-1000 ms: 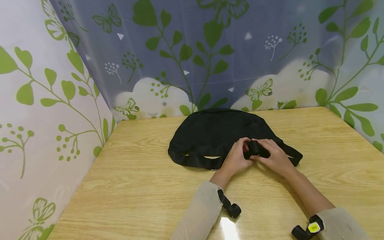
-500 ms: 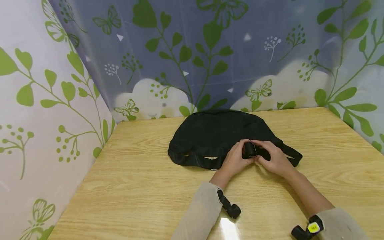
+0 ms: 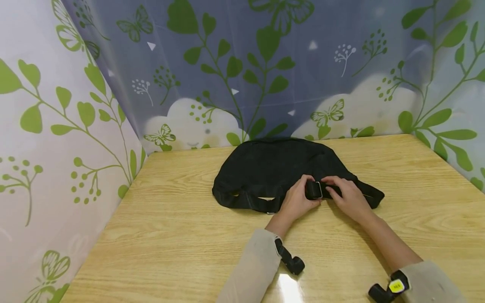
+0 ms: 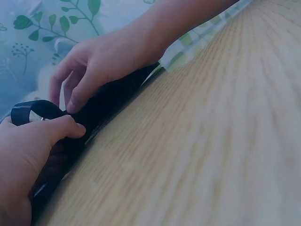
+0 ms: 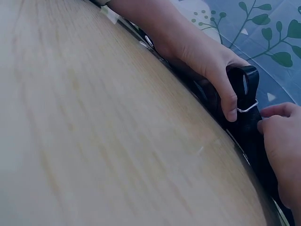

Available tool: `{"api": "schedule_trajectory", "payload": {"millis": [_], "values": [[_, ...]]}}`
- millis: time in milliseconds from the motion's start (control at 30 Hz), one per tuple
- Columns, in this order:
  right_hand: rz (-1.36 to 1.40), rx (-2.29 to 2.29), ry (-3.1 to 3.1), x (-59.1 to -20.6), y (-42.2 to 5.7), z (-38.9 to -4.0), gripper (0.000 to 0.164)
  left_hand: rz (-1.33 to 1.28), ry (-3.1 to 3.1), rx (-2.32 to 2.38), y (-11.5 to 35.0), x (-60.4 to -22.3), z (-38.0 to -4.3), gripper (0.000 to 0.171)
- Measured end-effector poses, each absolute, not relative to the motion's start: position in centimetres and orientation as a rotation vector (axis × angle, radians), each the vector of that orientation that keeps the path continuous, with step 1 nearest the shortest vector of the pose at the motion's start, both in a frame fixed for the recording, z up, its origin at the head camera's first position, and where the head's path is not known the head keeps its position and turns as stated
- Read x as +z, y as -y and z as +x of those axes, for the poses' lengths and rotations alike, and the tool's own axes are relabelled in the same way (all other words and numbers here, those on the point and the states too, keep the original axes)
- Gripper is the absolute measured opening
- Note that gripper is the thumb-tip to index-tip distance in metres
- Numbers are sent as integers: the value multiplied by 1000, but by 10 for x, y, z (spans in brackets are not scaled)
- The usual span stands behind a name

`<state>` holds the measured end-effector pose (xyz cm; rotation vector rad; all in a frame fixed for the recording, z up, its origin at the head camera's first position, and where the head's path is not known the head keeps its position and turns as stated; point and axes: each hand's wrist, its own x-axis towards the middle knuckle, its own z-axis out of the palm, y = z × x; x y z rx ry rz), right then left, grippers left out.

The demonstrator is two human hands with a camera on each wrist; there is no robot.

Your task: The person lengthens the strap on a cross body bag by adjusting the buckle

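- Black fabric bag [image 3: 273, 164]: laid on the wood-grain table [image 3: 170, 252] near the patterned backdrop [image 3: 212, 84], with its webbing strap [image 3: 313, 190] drawn along the near side, toward the person.
- Metal slider [image 5: 242, 110]: seated on the strap between the two hands; a raised loop of webbing is seen standing above it in the right wrist view.
- Left hand [image 3: 297, 198]: the strap is grasped beside the slider, with the looped webbing enclosed between thumb and fingers.
- Right hand [image 3: 348, 198]: the strap is pinched between thumb and fingertips on the other side of the slider, just beside it.
- Step in hand: judged to be adjustment of the strap length, webbing being worked through the slider; whether it is being lengthened or shortened cannot be told.
- Next move: the slider would need to be steadied by the left hand while webbing is fed or drawn evenly by the right, so that the raised loop is taken up or enlarged as wanted.
- Caution: the webbing could be twisted or bunched at the slider if it were pulled askew; the layers are best kept flat and aligned.
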<state>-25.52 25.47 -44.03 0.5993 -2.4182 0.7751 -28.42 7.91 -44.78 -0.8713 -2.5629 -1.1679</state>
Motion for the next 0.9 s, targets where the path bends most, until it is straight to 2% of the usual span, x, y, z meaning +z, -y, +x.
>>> {"api": "schedule_trajectory", "payload": {"millis": [400, 733, 900], "values": [[624, 727, 2293, -440, -255, -258, 23, -872, 2551, -1109, -78, -447, -285, 54], [320, 610, 2331, -439, -259, -254, 17, -842, 2574, -1131, -77, -445, -284, 52], [308, 609, 2370, -438, -259, -252, 18, -847, 2592, -1121, -78, -446, -284, 51]]}}
